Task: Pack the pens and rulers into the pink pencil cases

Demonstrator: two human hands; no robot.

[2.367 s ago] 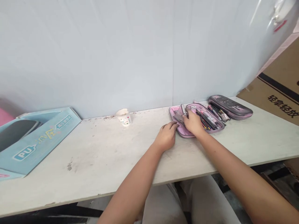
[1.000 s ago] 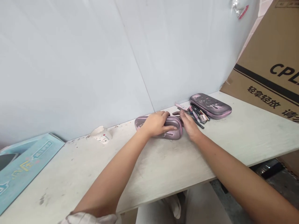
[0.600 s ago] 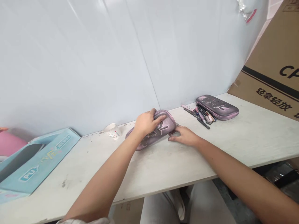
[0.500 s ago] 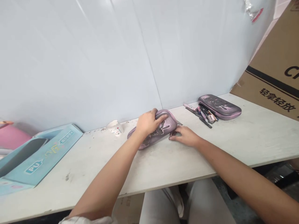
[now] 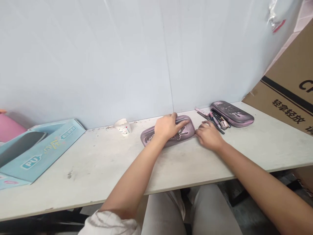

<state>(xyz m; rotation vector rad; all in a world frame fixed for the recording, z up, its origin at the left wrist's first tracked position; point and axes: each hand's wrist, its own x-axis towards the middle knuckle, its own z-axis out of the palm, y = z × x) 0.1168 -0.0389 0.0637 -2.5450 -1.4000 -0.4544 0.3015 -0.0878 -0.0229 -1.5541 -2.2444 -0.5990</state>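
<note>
A closed purple pencil case [image 5: 151,137] lies flat on the white table [image 5: 171,163] near the back wall. My left hand [image 5: 168,126] rests on top of it, fingers wrapped over its upper edge. Just right of the case, my right hand [image 5: 208,135] sits on the table with its fingers curled at the case's right end; whether it holds anything is hidden. Behind that hand lies a loose pile of pens and pencils [image 5: 214,118], next to a second closed purple pencil case [image 5: 232,113].
A small crushed paper cup [image 5: 123,126] lies by the wall left of the case. A light blue printed box [image 5: 31,147] lies at the far left with something pink [image 5: 8,127] behind it. A large cardboard carton [image 5: 288,88] stands at the right.
The case was open with pens in it, then was shut. It was tilted up on its edge half a second ago and now lies flat. My right hand has moved to its right end.
</note>
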